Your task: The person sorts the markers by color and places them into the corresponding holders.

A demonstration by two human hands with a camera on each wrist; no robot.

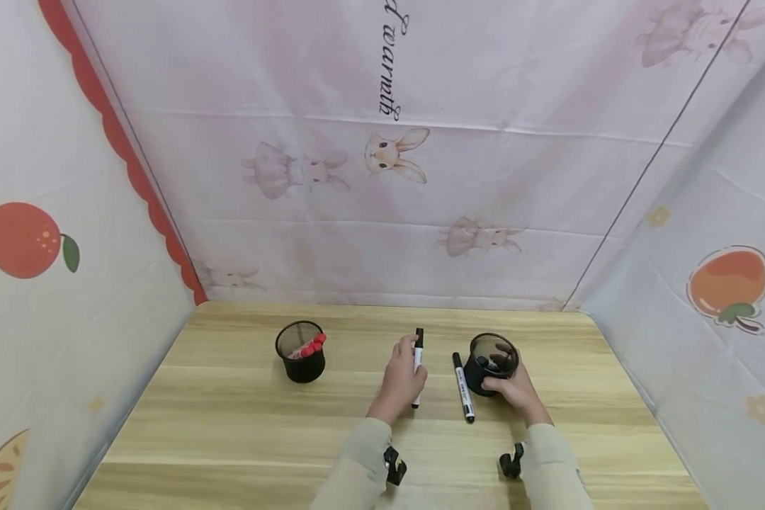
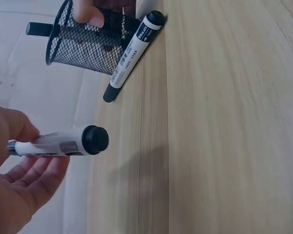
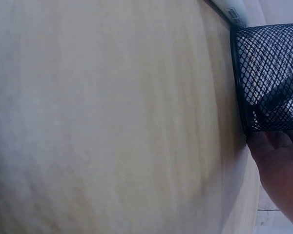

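Note:
Pinched between the thumb and fingers of my left hand (image 1: 400, 382) is a white whiteboard marker (image 2: 53, 145) with a black cap, held above the table. My right hand (image 1: 516, 388) grips a black mesh pen holder (image 1: 477, 381) standing upright, thumb on the near side and fingers around the far right. One black-ended marker (image 2: 39, 29) is inside that holder and pokes past its rim in the left wrist view. Just left of the holder, another black-capped whiteboard marker (image 1: 464, 391) lies on the table.
A second black mesh pen holder (image 1: 303, 370) stands on the left of the wooden table (image 1: 229, 425), with red-capped markers (image 1: 312, 346) leaning in it. Printed fabric walls (image 1: 331, 262) border the table at the back and sides.

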